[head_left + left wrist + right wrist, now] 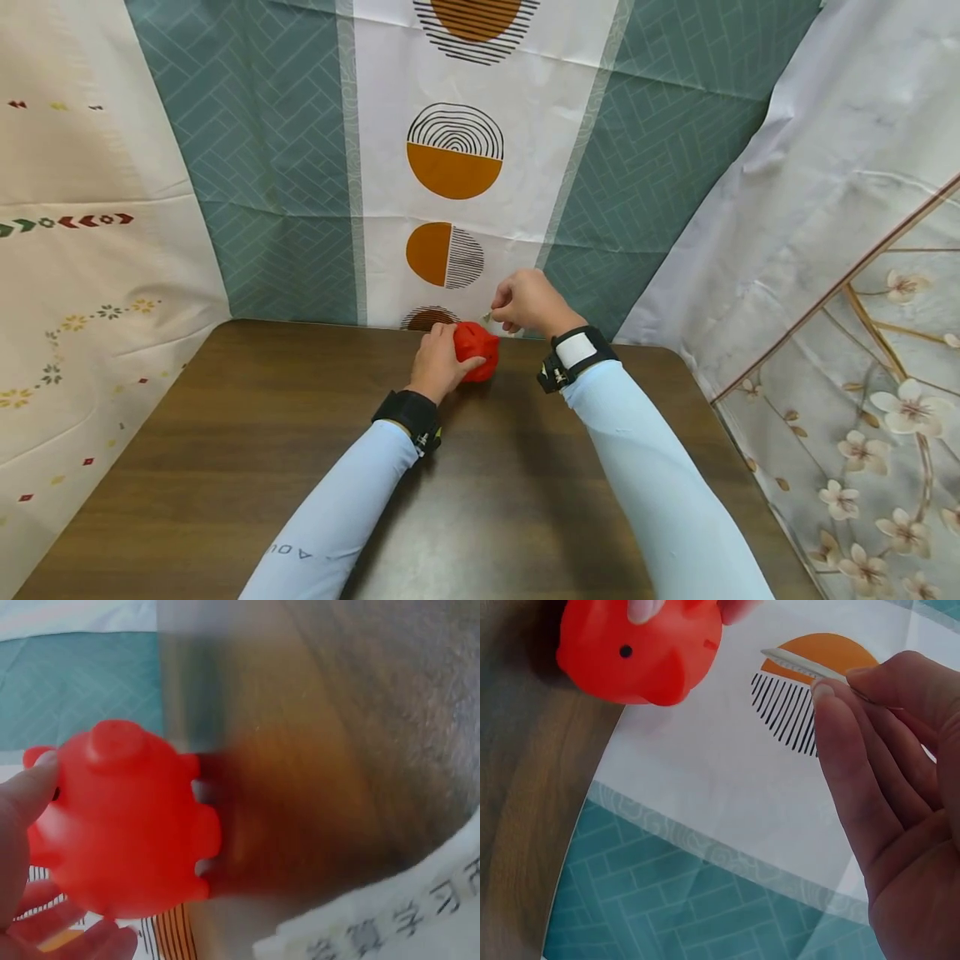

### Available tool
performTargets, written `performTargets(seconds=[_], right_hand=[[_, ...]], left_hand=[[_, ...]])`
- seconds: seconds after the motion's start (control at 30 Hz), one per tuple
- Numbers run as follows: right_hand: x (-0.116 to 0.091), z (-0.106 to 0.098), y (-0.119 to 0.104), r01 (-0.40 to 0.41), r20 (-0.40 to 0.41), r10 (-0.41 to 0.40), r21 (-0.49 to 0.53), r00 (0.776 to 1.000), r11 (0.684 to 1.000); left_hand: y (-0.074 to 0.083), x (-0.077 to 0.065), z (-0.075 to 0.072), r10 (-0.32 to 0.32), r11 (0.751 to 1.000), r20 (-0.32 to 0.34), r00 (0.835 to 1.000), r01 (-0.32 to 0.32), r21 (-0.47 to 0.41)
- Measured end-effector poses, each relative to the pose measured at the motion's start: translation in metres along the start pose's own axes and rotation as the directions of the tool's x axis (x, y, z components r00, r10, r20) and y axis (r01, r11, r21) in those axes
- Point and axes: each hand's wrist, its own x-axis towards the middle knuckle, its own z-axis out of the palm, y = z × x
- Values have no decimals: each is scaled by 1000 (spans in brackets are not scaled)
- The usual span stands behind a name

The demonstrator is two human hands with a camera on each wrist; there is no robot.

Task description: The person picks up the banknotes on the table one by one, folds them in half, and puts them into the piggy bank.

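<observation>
Left wrist, not head: pig's feet [208,831]

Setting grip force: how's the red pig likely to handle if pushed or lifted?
The red pig is probably fairly stiff: it looks undented in the left hand. Its smooth surface may slip. Stubby feet should steady it upright, though that round body might roll if tipped.

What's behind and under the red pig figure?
Behind the red pig figure in the head view hangs a patterned cloth; beneath is the brown table. Its body hides the cloth and tabletop directly behind and under it.
</observation>
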Motion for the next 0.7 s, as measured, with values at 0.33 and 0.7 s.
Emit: performTargets(seconds=[0.33, 0.7], right_hand=[[9, 1, -3, -24, 64, 23, 14, 998, 1000], [14, 13, -6, -114, 31, 113, 36, 993, 993]], left_hand=[[-6, 7, -18, 55, 996, 182, 982, -41, -79], [-15, 19, -27, 106, 993, 280, 954, -88, -76]])
